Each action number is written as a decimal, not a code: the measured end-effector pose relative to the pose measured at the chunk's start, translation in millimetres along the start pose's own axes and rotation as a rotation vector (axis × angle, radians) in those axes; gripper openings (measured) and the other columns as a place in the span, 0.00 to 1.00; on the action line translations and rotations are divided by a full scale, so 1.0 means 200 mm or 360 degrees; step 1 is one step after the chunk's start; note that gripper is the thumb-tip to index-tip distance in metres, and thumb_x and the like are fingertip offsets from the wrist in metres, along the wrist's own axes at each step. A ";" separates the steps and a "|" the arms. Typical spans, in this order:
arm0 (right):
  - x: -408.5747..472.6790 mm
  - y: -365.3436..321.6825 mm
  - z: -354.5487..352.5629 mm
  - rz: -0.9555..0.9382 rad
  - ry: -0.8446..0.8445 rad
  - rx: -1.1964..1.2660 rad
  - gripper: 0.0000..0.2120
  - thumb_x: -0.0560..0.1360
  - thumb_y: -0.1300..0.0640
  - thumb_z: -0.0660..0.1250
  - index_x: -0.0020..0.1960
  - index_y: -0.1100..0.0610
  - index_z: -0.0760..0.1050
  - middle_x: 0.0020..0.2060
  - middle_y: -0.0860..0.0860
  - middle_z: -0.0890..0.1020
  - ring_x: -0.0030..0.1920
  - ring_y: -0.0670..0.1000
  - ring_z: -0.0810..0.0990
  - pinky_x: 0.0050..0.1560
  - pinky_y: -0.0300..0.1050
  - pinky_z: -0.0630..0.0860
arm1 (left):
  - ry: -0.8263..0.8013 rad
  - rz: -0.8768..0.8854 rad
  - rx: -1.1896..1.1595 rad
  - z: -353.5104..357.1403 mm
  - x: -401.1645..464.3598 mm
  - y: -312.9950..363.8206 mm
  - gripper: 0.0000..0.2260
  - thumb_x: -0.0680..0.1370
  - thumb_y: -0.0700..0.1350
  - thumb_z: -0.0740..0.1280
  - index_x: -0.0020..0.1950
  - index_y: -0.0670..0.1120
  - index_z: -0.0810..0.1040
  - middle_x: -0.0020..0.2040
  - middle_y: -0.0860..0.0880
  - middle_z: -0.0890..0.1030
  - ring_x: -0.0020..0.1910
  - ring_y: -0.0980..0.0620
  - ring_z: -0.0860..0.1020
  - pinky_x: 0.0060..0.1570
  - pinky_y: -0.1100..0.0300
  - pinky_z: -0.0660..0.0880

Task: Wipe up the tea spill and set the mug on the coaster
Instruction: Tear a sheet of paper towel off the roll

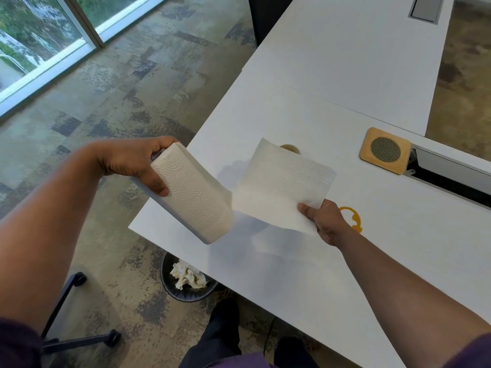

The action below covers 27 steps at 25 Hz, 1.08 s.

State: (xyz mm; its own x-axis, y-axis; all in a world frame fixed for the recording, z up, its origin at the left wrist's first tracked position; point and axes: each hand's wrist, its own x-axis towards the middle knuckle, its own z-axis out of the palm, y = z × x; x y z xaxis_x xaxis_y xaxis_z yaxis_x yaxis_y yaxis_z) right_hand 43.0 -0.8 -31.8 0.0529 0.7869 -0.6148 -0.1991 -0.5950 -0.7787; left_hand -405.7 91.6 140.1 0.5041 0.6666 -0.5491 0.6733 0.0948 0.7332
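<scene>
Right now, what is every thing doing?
White paper towel roll: held in left hand.
Torn white paper sheet: pinched by right hand, clean.
Amber tea spill: unwiped.
Square wooden coaster: bare.
Black mesh bin: holds crumpled paper.

Counted around the white table [345, 75]: one paper towel roll [191, 195] off its near-left corner, one loose paper towel sheet [281, 184] above it, one mug [291, 148] on it, mostly hidden behind that sheet, one wooden coaster [385, 150] toward its right side, and one amber tea spill [352, 217] on it. Two hands were over it, the left hand [130, 163] and right hand [328, 224]. One black bin [186, 285] stood below its near edge, holding one crumpled towel wad [187, 276].
</scene>
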 end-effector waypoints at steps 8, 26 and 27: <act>0.00 0.01 -0.02 -0.0043 0.0055 -0.0070 0.08 0.75 0.63 0.74 0.53 0.57 0.82 0.47 0.53 0.88 0.45 0.51 0.87 0.37 0.44 0.82 | 0.0014 -0.0040 0.0069 0.01 0.00 0.00 0.38 0.61 0.38 0.85 0.65 0.54 0.73 0.54 0.55 0.84 0.55 0.53 0.84 0.47 0.58 0.83; 0.01 0.00 -0.13 -0.0180 0.0294 -0.0125 0.07 0.76 0.65 0.73 0.49 0.53 0.81 0.44 0.47 0.86 0.40 0.44 0.86 0.40 0.40 0.81 | 0.0324 -0.0282 0.0434 0.09 0.03 0.05 0.44 0.52 0.53 0.85 0.64 0.58 0.71 0.53 0.52 0.83 0.51 0.47 0.82 0.54 0.44 0.80; 0.00 0.01 -0.13 -0.0171 0.0286 -0.0110 0.07 0.76 0.65 0.72 0.50 0.53 0.81 0.44 0.47 0.87 0.40 0.44 0.86 0.40 0.41 0.80 | 0.0353 -0.0287 0.0438 0.11 0.04 0.05 0.43 0.54 0.50 0.86 0.64 0.58 0.70 0.53 0.51 0.82 0.51 0.47 0.82 0.53 0.44 0.81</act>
State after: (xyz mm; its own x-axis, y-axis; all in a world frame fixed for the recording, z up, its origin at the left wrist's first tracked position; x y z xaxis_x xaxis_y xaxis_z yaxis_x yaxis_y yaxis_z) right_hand 67.1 -5.6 -37.3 0.2450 0.8081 -0.5357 -0.1157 -0.5242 -0.8437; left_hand -383.0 81.3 134.1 0.2558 0.8037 -0.5372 0.8754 0.0431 0.4814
